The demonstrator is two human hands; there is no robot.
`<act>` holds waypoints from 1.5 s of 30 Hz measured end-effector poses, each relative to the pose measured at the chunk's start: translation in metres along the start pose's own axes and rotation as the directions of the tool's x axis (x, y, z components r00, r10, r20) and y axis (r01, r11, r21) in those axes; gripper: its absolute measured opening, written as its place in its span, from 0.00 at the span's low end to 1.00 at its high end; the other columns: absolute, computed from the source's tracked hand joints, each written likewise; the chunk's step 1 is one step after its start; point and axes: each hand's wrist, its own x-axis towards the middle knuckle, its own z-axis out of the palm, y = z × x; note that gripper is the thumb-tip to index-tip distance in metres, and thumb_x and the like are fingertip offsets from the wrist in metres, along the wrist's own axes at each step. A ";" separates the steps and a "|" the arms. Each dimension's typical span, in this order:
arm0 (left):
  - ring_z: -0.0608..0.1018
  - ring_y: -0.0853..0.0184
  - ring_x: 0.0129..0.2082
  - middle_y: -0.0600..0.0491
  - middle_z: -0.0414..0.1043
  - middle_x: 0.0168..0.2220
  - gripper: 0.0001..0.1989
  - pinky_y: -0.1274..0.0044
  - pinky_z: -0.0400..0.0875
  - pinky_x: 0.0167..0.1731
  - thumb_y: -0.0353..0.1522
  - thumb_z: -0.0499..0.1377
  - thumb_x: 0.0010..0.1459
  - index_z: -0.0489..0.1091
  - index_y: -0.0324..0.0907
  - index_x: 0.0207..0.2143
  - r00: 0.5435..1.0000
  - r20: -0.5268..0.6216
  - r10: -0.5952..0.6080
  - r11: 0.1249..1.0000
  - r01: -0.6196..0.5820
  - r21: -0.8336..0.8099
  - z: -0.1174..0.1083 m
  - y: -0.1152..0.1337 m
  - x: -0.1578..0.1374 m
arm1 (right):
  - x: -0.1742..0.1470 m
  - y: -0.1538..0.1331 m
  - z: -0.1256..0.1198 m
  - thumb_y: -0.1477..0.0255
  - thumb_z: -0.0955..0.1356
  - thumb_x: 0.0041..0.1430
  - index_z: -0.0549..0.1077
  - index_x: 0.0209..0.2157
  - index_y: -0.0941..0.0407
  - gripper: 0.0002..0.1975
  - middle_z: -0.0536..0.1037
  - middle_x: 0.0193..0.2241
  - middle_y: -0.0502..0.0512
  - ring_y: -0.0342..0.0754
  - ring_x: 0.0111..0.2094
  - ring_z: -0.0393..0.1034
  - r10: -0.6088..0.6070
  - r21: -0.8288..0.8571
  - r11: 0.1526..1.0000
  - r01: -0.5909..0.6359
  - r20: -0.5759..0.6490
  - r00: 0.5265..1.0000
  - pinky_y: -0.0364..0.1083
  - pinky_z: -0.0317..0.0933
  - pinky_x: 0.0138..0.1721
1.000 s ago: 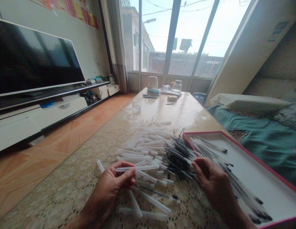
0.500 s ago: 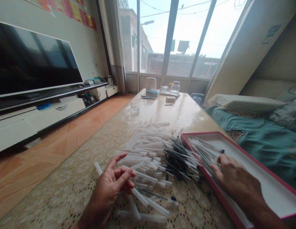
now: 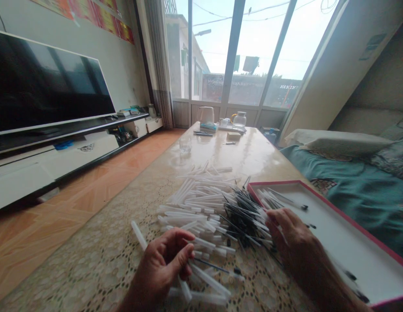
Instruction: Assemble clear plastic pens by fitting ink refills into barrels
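- My left hand (image 3: pixel 162 264) sits at about 7 o'clock on the table (image 3: pixel 247 151), fingers curled down onto the near edge of the pile of clear pen barrels (image 3: pixel 195 203). The thumb and forefinger pinch toward a barrel, but I cannot tell whether one is truly gripped or only touched.
- One clear barrel (image 3: pixel 138 235) pokes out past my left knuckles toward 10 o'clock, and several more lie loose under and just beside my palm.
- My right hand (image 3: pixel 290 238) is at about 4 o'clock, back upward, fingers bent over the spot where the dark ink refills (image 3: pixel 245 216) meet the tray's near-left rim. It seems to close on something thin and pale, but blur hides what, so I cannot say what it grasps.
- The refills lie fanned between the barrel pile and the red-rimmed tray (image 3: pixel 351 223), touching both.
- Inside the tray, finished pens (image 3: pixel 279 199) lie in its far-left corner, at 2 o'clock from my right hand.
- Far off at 12 o'clock stand a drinking glass (image 3: pixel 185 144), a white kettle (image 3: pixel 207 115) and a glass jug (image 3: pixel 239 119).
- A television (image 3: pixel 48 86) fills the wall at 10 o'clock; a teal-covered sofa (image 3: pixel 357 190) lies at 3 o'clock.
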 end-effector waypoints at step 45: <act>0.60 0.70 0.20 0.59 0.54 0.20 0.24 0.78 0.55 0.22 0.45 0.40 0.66 0.53 0.44 0.20 0.863 0.504 0.039 0.746 -0.360 0.560 -0.007 0.013 -0.005 | -0.009 -0.055 0.006 0.69 0.55 0.71 0.63 0.27 0.53 0.17 0.70 0.19 0.46 0.45 0.18 0.65 -0.581 0.062 0.813 0.580 0.177 0.795 0.46 0.45 0.20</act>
